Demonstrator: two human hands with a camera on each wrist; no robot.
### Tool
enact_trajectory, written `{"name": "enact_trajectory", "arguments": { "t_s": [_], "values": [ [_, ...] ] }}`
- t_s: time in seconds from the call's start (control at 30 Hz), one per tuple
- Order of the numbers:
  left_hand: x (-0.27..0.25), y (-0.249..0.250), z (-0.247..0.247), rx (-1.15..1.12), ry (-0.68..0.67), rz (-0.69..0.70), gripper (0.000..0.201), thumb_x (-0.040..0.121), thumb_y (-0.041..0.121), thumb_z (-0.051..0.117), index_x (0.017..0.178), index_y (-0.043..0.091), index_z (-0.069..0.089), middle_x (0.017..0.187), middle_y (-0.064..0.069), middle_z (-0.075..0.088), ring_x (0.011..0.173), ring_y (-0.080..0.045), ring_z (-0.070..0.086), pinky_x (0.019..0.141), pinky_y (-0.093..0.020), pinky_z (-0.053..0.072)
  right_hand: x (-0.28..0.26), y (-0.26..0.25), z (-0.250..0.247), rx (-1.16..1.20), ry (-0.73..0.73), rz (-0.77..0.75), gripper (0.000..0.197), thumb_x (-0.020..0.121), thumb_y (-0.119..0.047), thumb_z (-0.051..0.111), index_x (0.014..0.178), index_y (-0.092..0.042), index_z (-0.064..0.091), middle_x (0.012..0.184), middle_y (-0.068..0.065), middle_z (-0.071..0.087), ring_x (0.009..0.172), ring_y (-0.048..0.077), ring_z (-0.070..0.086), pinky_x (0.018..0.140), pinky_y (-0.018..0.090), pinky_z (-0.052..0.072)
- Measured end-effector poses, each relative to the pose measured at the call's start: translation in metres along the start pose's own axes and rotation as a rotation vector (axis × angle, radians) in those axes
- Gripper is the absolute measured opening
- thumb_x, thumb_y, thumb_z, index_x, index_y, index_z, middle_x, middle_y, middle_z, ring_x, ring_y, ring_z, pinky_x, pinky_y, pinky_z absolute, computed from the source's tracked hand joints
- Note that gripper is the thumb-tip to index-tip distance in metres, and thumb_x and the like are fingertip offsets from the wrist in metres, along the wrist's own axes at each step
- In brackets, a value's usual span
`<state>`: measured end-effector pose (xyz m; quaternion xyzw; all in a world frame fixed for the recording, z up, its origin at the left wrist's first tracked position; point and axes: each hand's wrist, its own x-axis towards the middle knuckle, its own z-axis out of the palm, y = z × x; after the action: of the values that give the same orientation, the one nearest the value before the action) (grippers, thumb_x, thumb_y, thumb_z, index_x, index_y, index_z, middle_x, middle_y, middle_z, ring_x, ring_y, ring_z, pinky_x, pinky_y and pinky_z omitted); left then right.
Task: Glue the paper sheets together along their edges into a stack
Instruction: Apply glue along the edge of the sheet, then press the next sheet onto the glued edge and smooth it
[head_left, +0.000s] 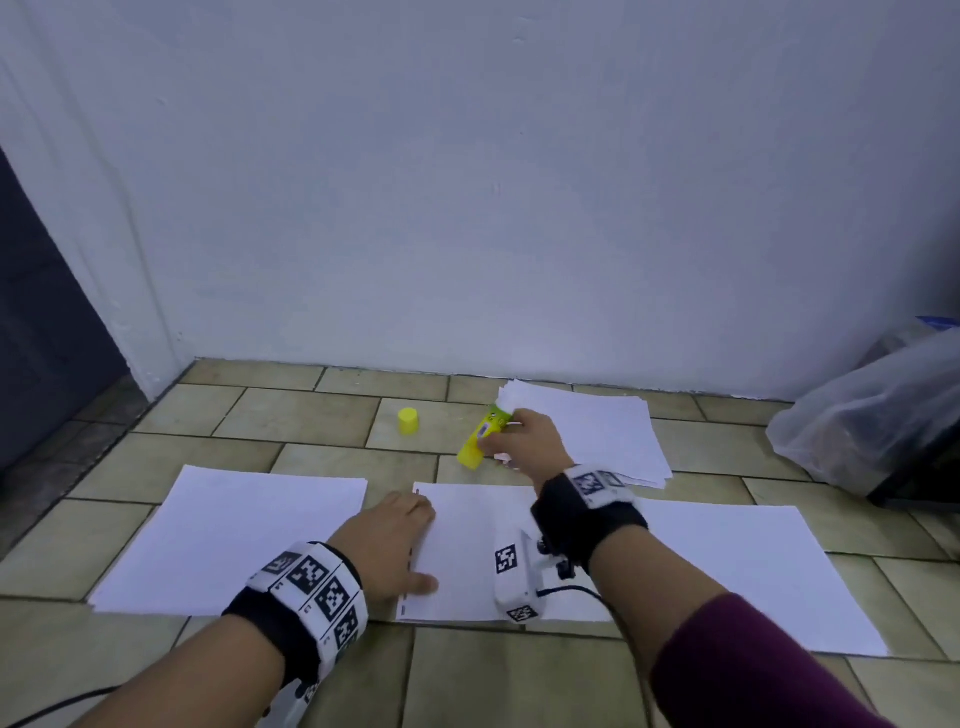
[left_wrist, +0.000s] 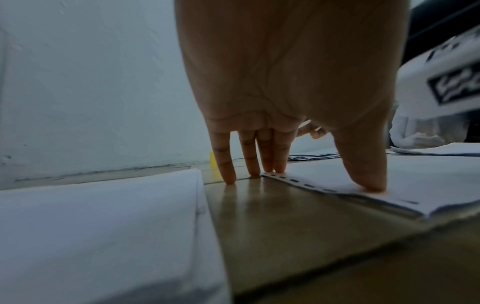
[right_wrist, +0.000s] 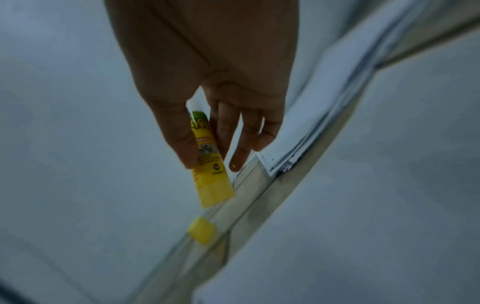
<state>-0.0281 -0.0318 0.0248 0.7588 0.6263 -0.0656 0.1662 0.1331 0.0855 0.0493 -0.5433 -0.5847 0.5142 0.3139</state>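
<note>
A thin stack of white sheets (head_left: 467, 551) with a dashed line along its left edge (left_wrist: 298, 183) lies on the tiled floor in front of me. My left hand (head_left: 395, 540) lies flat at that edge, straight fingers (left_wrist: 267, 156) and thumb pressing down on it. Farther back, my right hand (head_left: 519, 441) pinches an uncapped yellow glue stick (head_left: 480, 436) (right_wrist: 207, 162) between thumb and fingers, beside a loose pile of white paper (head_left: 597, 431) (right_wrist: 311, 123). The yellow cap (head_left: 408, 421) (right_wrist: 202, 230) stands on the floor left of the glue stick.
A single white sheet (head_left: 234, 540) lies to the left and another (head_left: 753, 571) to the right of the middle stack. A pale wall (head_left: 467, 182) rises behind. A translucent plastic bag (head_left: 872, 410) sits at the far right, and a dark doorway (head_left: 41, 338) at the left.
</note>
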Motion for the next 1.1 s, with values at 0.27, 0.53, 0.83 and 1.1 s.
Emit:
{"name": "enact_trajectory", "arguments": {
  "t_s": [0.27,0.53,0.83,1.1],
  "values": [
    [0.001,-0.002,0.001,-0.007,0.011,0.003,0.083,0.088,0.052,0.059,0.152,0.016,0.019,0.158,0.005,0.017,0.142,-0.013,0.019,0.112,-0.031,0.029,0.028,-0.003,0.042,-0.582,0.004,-0.164,0.046,0.078,-0.008,0.069,0.122,-0.01,0.055,0.118,0.009,0.064,0.11,0.025,0.058,0.088,0.031,0.047],
    [0.002,-0.001,0.001,-0.021,0.01,-0.012,0.084,0.086,0.053,0.061,0.15,0.017,0.02,0.157,0.005,0.019,0.14,-0.014,0.022,0.11,-0.032,0.032,0.026,-0.001,0.035,-0.556,-0.042,-0.147,0.061,0.071,-0.018,0.081,0.124,-0.011,0.05,0.12,0.008,0.06,0.108,0.023,0.058,0.092,0.034,0.047],
    [0.007,-0.001,-0.002,-0.063,0.001,-0.043,0.082,0.08,0.053,0.068,0.143,0.02,0.028,0.143,0.008,0.029,0.131,-0.011,0.027,0.1,-0.029,0.037,-0.03,0.016,-0.108,-1.103,-0.095,0.171,0.045,0.077,-0.032,0.076,0.114,-0.008,0.063,0.117,0.006,0.064,0.108,0.019,0.059,0.085,0.026,0.047],
    [0.007,0.009,0.002,-0.045,-0.001,-0.046,0.08,0.076,0.056,0.068,0.138,0.022,0.031,0.138,0.008,0.03,0.125,-0.012,0.029,0.098,-0.031,0.037,-0.084,0.067,-0.159,-1.204,-0.116,0.352,0.105,0.051,-0.053,0.087,0.132,-0.017,0.031,0.133,0.001,0.037,0.125,0.022,0.036,0.1,0.035,0.041]
  ]
}}
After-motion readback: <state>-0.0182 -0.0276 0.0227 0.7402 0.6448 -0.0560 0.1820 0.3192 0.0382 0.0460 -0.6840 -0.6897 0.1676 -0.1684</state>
